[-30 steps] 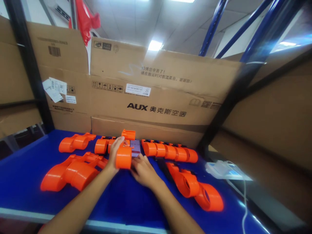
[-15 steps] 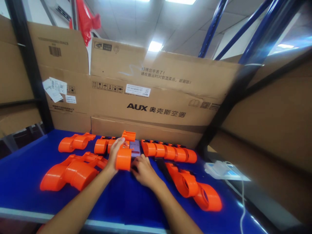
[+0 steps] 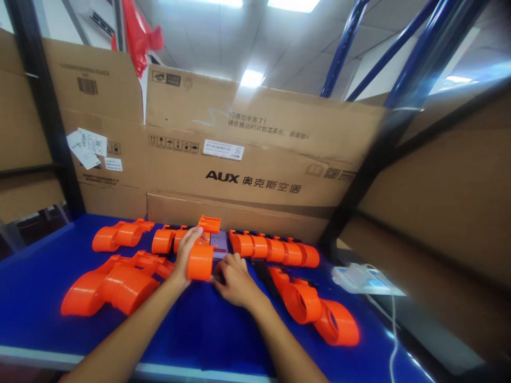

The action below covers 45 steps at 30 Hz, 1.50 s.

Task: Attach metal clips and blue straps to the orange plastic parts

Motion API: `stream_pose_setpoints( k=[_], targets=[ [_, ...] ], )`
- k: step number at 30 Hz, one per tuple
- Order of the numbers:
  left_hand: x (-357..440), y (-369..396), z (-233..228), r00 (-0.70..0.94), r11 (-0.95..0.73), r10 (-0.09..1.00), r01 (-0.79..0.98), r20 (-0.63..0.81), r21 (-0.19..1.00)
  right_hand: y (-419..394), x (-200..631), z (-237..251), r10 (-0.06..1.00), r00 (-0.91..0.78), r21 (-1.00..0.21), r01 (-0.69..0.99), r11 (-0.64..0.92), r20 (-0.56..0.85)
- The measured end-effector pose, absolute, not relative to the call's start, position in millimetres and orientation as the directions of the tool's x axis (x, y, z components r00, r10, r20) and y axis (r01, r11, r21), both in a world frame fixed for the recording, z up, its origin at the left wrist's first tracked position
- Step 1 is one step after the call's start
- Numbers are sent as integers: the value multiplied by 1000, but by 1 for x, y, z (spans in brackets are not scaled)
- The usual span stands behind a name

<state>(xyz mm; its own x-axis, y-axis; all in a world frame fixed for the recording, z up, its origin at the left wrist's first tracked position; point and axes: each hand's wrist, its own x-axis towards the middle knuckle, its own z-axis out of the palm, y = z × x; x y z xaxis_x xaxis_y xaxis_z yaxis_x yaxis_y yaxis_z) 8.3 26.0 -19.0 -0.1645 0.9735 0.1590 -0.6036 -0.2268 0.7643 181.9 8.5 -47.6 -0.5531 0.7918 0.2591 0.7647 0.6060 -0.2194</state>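
My left hand is wrapped round an orange plastic part, which has a wide ring at its lower end and a small bracket at its top. Close against the ring's right edge is my right hand, fingers curled inward. Something small and pale shows at its fingertips, too little of it to name. Behind the hands lies a phone with its screen lit, partly covered by the held part.
Similar orange parts stand in a row at back right, with several more at left and a pair at front right. A cardboard wall closes the back of the blue table. A white device with a cable is at right.
The view has shifted slightly. My left hand still holds the orange part, and my right hand stays at the ring's edge, where a small pale thing now shows at its fingertips.
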Motion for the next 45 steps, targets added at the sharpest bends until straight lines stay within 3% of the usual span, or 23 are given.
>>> stream_pose_setpoints(
  k=[9,14,19,23,27,32,45],
  targets=[
    [8,28,-19,-174,-226,973,-604,150,765,11,183,-49,834,-503,-324,769,552,227],
    [8,26,-19,-180,-245,969,-597,170,764,11,184,-46,814,-512,-471,667,577,274],
    [9,20,-15,-156,-245,969,-578,189,778,16,190,-35,828,-343,-726,404,556,444],
    [11,15,-14,-113,-202,979,-567,167,799,18,197,-23,858,-135,-843,161,513,495],
    [17,9,-16,-61,-171,984,-568,166,805,17,203,-15,873,44,-873,0,487,487],
    [25,0,-19,64,-217,957,-490,283,844,15,205,-13,877,104,-872,-105,478,469],
    [28,-1,-22,83,-237,952,-407,294,882,10,208,-11,871,134,-874,-59,483,472]
  ],
)
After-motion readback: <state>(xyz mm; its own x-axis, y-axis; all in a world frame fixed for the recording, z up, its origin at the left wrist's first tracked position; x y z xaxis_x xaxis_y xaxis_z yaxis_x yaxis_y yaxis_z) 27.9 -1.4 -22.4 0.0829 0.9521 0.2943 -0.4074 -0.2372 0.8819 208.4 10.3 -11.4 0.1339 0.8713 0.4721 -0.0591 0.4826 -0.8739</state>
